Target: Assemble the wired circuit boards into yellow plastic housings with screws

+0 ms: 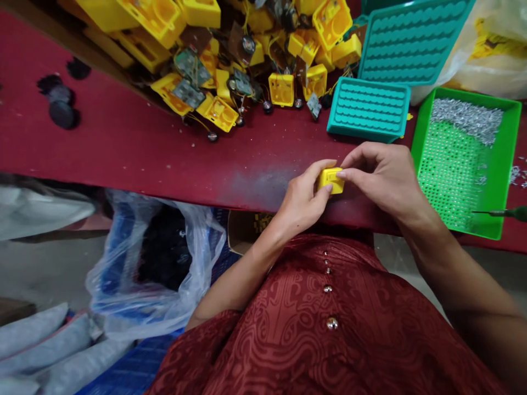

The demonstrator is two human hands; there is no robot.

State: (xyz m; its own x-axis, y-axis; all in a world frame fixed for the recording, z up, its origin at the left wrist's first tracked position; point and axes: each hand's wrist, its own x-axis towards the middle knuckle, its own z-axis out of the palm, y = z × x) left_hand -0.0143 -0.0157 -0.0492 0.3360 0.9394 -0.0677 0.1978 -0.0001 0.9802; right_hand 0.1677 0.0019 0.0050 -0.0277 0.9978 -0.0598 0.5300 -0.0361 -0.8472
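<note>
My left hand [307,195] is closed around a small yellow plastic casing [330,181], with the thumb along its near side and the fingers behind it. The casing is held just over the front part of the red table. At its right edge, my right hand [381,173] has thumb and index finger pinched together, the thumb tip touching the casing. Whatever may be between those fingertips is too small to make out.
Open yellow casings [222,112] with wired circuit boards are heaped at the back. Teal ridged trays [370,107] stand right of them. A green basket [508,164] holds silvery screws; a screwdriver [516,213] crosses its edge. Below left sits a plastic-lined blue crate [115,263] with black parts.
</note>
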